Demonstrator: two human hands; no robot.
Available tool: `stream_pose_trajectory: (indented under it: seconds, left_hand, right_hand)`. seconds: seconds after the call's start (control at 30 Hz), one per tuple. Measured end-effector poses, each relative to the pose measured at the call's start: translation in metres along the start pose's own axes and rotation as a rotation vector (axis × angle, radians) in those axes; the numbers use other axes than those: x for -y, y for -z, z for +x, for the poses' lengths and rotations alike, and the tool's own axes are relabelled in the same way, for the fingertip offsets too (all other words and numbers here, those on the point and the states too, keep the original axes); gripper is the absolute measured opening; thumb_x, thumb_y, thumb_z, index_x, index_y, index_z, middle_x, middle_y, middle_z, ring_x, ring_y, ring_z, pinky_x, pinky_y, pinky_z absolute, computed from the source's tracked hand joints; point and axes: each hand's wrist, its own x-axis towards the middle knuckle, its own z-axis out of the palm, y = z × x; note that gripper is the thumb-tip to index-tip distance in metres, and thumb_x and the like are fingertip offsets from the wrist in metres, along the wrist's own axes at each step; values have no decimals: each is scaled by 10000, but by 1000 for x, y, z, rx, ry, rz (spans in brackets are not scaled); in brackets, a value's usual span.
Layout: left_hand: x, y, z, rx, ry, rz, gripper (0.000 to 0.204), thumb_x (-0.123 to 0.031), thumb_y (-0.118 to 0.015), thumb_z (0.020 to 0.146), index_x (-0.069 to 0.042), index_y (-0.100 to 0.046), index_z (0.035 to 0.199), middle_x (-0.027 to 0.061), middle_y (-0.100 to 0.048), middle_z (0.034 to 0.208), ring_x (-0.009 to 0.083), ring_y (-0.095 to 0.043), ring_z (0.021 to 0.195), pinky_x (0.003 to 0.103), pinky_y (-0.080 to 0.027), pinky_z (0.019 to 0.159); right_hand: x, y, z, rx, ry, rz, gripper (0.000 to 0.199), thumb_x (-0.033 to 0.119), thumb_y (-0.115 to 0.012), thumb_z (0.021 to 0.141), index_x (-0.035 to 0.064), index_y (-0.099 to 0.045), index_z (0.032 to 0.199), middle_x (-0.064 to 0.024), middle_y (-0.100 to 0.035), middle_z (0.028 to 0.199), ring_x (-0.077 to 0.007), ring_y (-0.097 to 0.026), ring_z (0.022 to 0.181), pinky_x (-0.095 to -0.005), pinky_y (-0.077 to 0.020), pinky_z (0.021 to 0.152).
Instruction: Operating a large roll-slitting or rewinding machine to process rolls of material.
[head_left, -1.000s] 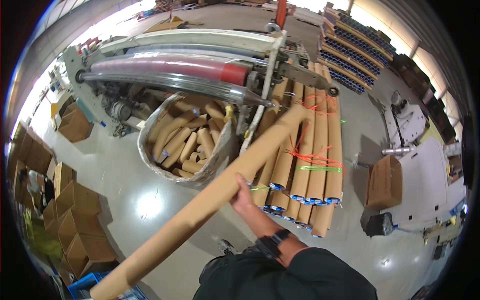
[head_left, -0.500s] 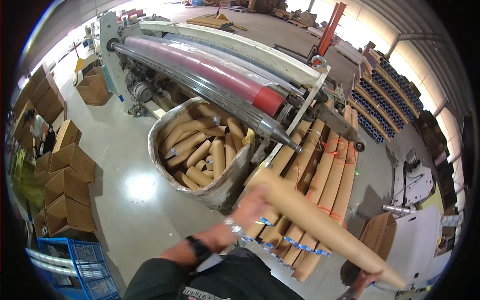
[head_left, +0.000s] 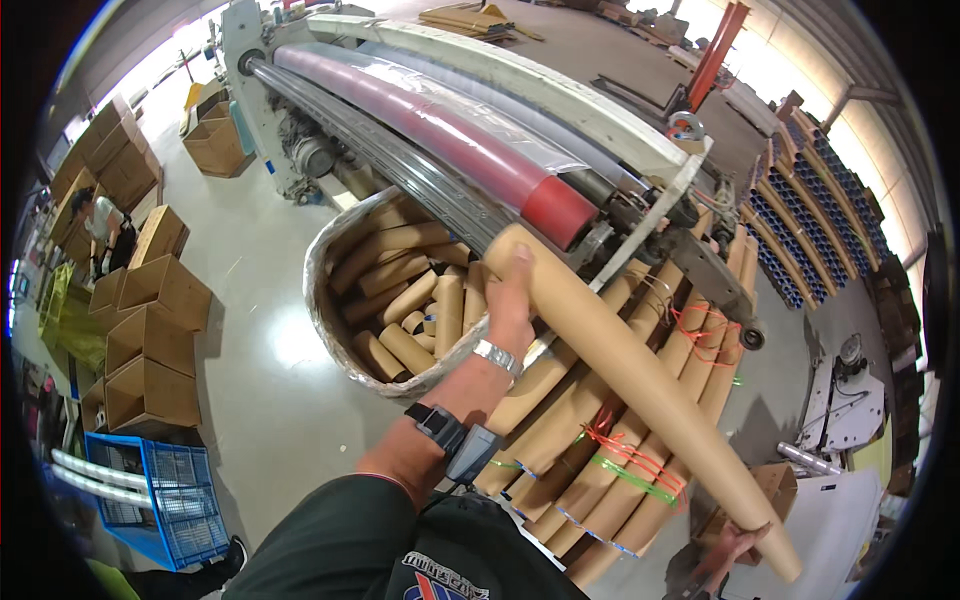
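Observation:
A long brown cardboard tube (head_left: 640, 385) slants across the front of me, from the machine down to the lower right. Near its upper end my left hand (head_left: 512, 300) is closed on it, thumb along the wall. My right hand (head_left: 738, 548) grips the tube close to its lower end. That upper end meets the steel shaft (head_left: 400, 165) of the roll machine and covers the shaft's tapered tip. Whether the tube is around the shaft or only in front of it, I cannot tell. Behind the shaft lies a roll of red and clear film (head_left: 440, 145).
Short tube pieces fill a large round bin (head_left: 325, 300) left of my left hand. Bundled long tubes (head_left: 600, 480), tied with red and green string, lie below the held tube. Open cartons (head_left: 150, 340) and a blue crate (head_left: 185, 500) stand left; a person (head_left: 100, 230) is beyond.
Both hands have raised the tube's upper end up and left, onto the shaft's tip, which showed before. My left arm reaches farther forward. The view has shifted slightly.

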Motion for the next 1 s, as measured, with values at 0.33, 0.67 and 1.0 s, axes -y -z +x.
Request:
stream_pose_trajectory:
  seconds: [0.33,0.67,1.0]
  left_hand:
    - [-68,266,141,-157,18,591,500,-189,-621,833,-3,-397,1240,54,-529,930,124,-545,733,245,-471,610]
    - [-99,448,374,-286,70,1185,684,-226,-706,712,53,-409,1261,220,-493,1239,301,-490,1146,345,-389,948]
    - [32,621,485,540,-39,1803,367,-260,-556,777,58,-614,952,267,-619,922,379,-602,916,443,-470,816]
  right_hand:
    - [-196,-220,88,-362,170,64,470,346,-579,842,16,-496,1167,-139,-531,1191,-274,-506,1113,-437,-402,979]
    - [-577,-571,185,246,-908,-361,527,57,-680,758,-25,-437,1219,-148,-524,1209,-251,-540,1097,-354,-427,922]
    - [-617,-545,141,-163,-1031,-802,427,-40,-574,788,-18,-434,1191,-156,-561,1100,-217,-587,963,-319,-464,853]
